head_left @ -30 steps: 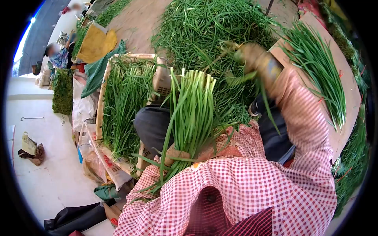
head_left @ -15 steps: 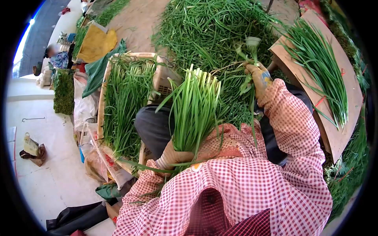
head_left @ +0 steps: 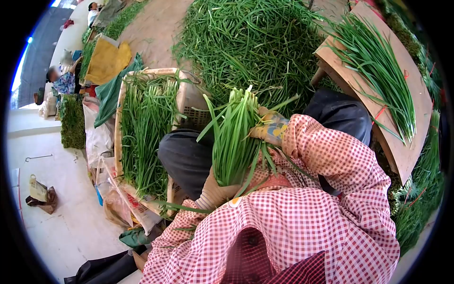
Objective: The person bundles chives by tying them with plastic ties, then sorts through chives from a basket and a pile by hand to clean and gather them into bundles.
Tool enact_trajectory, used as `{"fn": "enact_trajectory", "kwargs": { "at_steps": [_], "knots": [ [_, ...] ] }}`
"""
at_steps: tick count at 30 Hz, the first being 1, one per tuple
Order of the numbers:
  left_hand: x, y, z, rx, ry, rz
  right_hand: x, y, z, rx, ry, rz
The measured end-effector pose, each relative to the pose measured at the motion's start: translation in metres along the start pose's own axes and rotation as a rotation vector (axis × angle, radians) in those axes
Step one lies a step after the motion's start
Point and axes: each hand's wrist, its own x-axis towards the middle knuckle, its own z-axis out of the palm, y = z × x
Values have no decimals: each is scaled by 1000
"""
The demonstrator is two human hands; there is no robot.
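Observation:
A thick bunch of garlic chives [head_left: 231, 146] stands in front of my lap, its pale cut ends up and its green blades down. My left hand [head_left: 216, 190], in a light work glove, is wrapped around the lower part of the bunch. My right hand [head_left: 270, 128], in a glove with blue and yellow patches, closes on the bunch's right side just below the pale ends. Its fingertips are partly hidden by the stalks. A few loose blades hang below the right hand, and a long one crosses my left wrist.
A large heap of loose chives [head_left: 250, 52] lies ahead. On my left stands a plastic crate [head_left: 182, 97] filled with chives. To the right, a curved board [head_left: 333, 59] bears a bundle of chives [head_left: 383, 75] with red ties. Another person [head_left: 64, 81] sits at the far left.
My right hand has come down and left from beside the heap to the bunch. The wilted stalks it held are out of it. The left hand keeps its hold; the view has shifted slightly.

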Motion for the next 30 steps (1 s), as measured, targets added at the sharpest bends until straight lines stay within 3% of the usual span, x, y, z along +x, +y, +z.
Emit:
{"fn": "enact_trajectory", "kwargs": {
  "at_steps": [1,2,3,4,6,7,8,9,11,13,15,17,19,20,21,22,23,24,25,26,28,30],
  "knots": [
    [-1,3,-1,-172,50,-93,30,34,20,-54,89,-290],
    [-3,7,-1,-348,116,-177,36,46,27,456,0,-362],
    [-9,39,6,-262,85,-154,42,57,34,1400,-220,-395],
    [-11,56,9,-177,55,-132,41,56,35,1900,-394,-390],
    [-11,52,9,-241,59,-134,45,59,26,2139,-716,-361],
    [-11,51,8,-299,67,-135,96,123,33,1961,-965,-580],
    [-10,54,8,-308,69,-139,82,95,14,1961,-965,-568],
    [-10,60,8,-237,70,-190,66,67,-7,1622,-661,-457],
    [-8,56,4,-176,75,-242,74,44,-25,1263,-385,-340],
    [-9,36,-5,-262,22,-172,122,49,-32,1112,-247,-1075],
    [-9,36,-7,-257,4,-151,120,31,-59,1380,20,-750],
    [-6,28,-11,-255,-14,-123,118,28,-112,1264,309,-5],
    [-2,18,-12,-43,-72,-103,139,29,-134,892,388,1],
    [0,20,-10,24,-89,-97,148,27,-134,617,251,149],
    [-4,25,-5,-94,-36,-129,142,36,-124,195,18,-85],
    [-2,31,0,-213,14,-157,138,48,-115,-361,-88,-449],
    [5,27,2,-225,10,-153,133,60,-106,-654,-80,-805],
    [13,20,4,-363,31,-298,103,33,-102,-154,-398,-398],
    [13,21,6,-441,41,-377,37,-75,-100,-321,-304,77],
    [12,21,9,-518,57,-455,56,-17,-70,-198,-131,-250],
    [2,39,9,-200,51,-189,58,-13,-63,81,-262,-342],
    [3,12,12,-375,76,-216,66,8,-57,215,-261,-371]
  ]
}}
